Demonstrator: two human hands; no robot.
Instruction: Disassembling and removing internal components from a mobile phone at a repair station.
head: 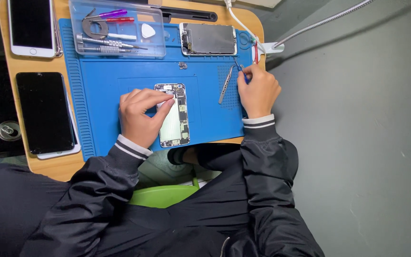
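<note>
An opened phone body (176,116) with bare circuit parts lies in the middle of a blue work mat (101,81). My left hand (141,116) rests on the phone's left side, fingertips pressing its upper edge. My right hand (259,91) is at the mat's right edge, closed around a small blue-handled tool (241,71) that sticks up past the fingers. A pair of metal tweezers (226,84) lies on the mat just left of that hand.
A detached phone screen (208,39) lies at the mat's top right. A clear tray (117,28) holds several screwdrivers and picks. Two phones, one white (31,26) and one black (44,112), lie on the wooden table (53,166) at left. A drink can (7,130) stands at far left.
</note>
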